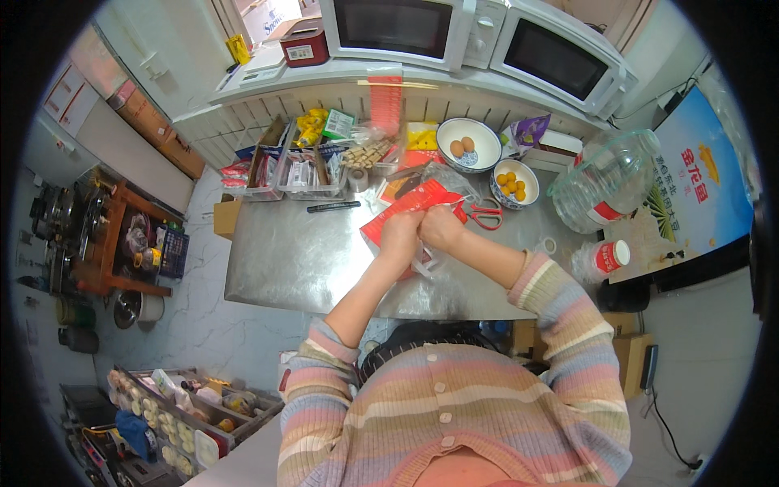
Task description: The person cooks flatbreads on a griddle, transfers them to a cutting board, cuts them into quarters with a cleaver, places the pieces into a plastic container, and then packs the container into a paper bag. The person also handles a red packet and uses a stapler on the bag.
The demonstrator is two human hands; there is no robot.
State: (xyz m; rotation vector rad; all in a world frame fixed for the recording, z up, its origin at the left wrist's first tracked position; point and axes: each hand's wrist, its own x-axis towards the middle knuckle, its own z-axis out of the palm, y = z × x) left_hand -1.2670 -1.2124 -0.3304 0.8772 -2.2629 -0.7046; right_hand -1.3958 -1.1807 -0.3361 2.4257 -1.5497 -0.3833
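Observation:
Both hands grip a red plastic packet [426,196] above the steel table [286,255]. My left hand [401,234] and my right hand [441,226] meet knuckle to knuckle near the packet's middle. Under the wrists lies a clear plastic bag with red print [429,262], partly hidden by my arms. Red-handled scissors [487,214] rest just right of the packet. Behind it is a crumpled clear bag [449,178]. A black marker pen [333,207] lies to the left.
Plastic bins [310,187] of sachets line the back left. Behind sit a bowl with two brown eggs [487,131] and a smaller bowl of yellow balls [530,176]. A large clear bottle [599,189] and a small capped bottle [584,262] stand right. Microwaves [398,27] occupy the shelf.

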